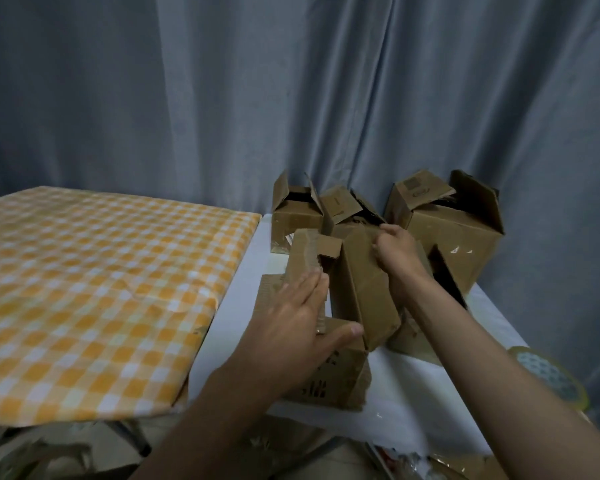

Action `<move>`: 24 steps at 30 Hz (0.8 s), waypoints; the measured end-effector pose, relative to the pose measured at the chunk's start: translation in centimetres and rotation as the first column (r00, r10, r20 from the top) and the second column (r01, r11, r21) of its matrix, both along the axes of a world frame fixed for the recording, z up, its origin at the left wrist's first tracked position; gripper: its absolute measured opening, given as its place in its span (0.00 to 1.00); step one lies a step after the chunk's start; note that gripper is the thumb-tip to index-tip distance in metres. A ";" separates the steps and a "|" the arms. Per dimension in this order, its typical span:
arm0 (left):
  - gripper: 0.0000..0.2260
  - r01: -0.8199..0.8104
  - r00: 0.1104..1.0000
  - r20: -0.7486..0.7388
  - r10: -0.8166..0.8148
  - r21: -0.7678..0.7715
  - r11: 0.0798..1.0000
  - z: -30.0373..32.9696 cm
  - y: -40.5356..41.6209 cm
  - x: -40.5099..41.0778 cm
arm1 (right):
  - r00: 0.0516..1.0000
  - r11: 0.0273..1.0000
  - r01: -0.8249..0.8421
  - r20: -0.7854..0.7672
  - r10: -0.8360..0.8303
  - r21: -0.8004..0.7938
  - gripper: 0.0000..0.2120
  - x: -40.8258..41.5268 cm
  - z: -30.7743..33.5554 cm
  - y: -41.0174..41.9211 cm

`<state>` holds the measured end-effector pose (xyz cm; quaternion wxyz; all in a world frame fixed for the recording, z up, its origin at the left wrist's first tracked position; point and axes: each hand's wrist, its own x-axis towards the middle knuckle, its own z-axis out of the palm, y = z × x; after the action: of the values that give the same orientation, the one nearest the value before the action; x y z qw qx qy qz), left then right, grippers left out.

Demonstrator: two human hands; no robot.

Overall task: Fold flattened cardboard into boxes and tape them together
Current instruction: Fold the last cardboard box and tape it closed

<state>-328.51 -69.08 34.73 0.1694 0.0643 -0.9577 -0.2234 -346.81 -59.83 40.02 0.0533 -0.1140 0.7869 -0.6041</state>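
I see my left hand (pixel 293 327) flat on a box (pixel 333 362) near the white table's (pixel 413 382) front edge, fingers straight, thumb spread across the box's top, pressing not gripping. Dark print on that box's front, too blurred to read. My right hand (pixel 397 251) is curled over the top edge of a 2nd box (pixel 364 289), tilted, mid-table, touching the 1st. Hands apart, one per box.

At the back edge: 3 more boxes w/ flaps up. Back-left one (pixel 293 216) is open, inside dark, can't tell contents. Middle one (pixel 343 202) is mostly hidden. Back-right one (pixel 454 230) is biggest, w/ a label patch and a round mark on a flap, unreadable. So 5 boxes counted, maybe more cardboard under my right arm.

Tape roll (pixel 548 379) sits at the right edge, 1 only. Left of the table, a 2nd surface w/ orange check cloth (pixel 94 289).
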 end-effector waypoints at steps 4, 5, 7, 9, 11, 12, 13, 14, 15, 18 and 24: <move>0.33 0.007 1.000 -0.005 -0.007 0.022 1.000 -0.4 0.0 -0.1 | 0.983 0.978 -0.183 0.007 0.185 -0.099 0.15 2.6 -0.4 0.7; 0.29 0.014 1.000 -0.027 -0.013 0.055 0.998 -0.4 -0.1 -0.1 | 0.972 0.976 -0.218 -0.084 0.219 0.021 0.16 2.9 -0.7 0.6; 0.24 0.036 0.998 -0.053 -0.032 0.085 0.996 -0.2 -0.5 -0.2 | 0.925 0.932 -0.243 -0.225 0.306 0.269 0.17 3.7 -1.3 0.5; 0.23 0.055 0.996 -0.070 -0.050 0.073 0.996 0.0 -0.9 -0.2 | 0.875 0.865 -0.248 -0.283 0.393 0.436 0.19 4.3 -2.0 0.2; 0.25 0.045 0.996 -0.076 -0.038 0.094 0.995 -0.1 -1.2 -0.2 | 0.853 0.814 -0.229 -0.292 0.432 0.534 0.21 4.7 -2.8 -0.1; 0.26 0.023 0.998 -0.062 -0.016 0.116 0.993 -0.1 -1.3 -0.2 | 0.853 0.806 -0.220 -0.292 0.432 0.550 0.21 4.7 -3.1 -0.3; 0.28 -0.004 0.999 -0.039 0.009 0.133 0.991 -0.1 -1.3 -0.2 | 0.857 0.806 -0.213 -0.290 0.425 0.552 0.22 4.7 -3.3 -0.5; 0.29 -0.025 0.999 -0.015 0.028 0.141 0.990 -0.2 -1.4 -0.2 | 0.862 0.807 -0.211 -0.284 0.419 0.551 0.22 4.7 -3.4 -0.6; 0.30 -0.036 0.999 0.000 0.037 0.141 0.989 -0.2 -1.4 -0.2 | 0.866 0.809 -0.215 -0.276 0.417 0.547 0.22 4.6 -3.5 -0.7; 0.29 -0.034 0.999 -0.020 0.036 0.105 0.994 0.0 -0.9 0.2 | 0.868 0.822 -0.259 -0.252 0.429 0.506 0.25 4.2 -3.7 -0.6; 0.35 0.003 0.997 -0.084 -0.001 0.024 1.000 0.1 0.6 1.6 | 0.846 0.819 -0.434 -0.144 0.514 0.375 0.24 2.5 -3.3 0.4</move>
<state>-326.94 -68.47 34.81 0.2083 0.0562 -0.9471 -0.2376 -344.35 -59.41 36.76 0.1259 -0.3687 0.8229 -0.4135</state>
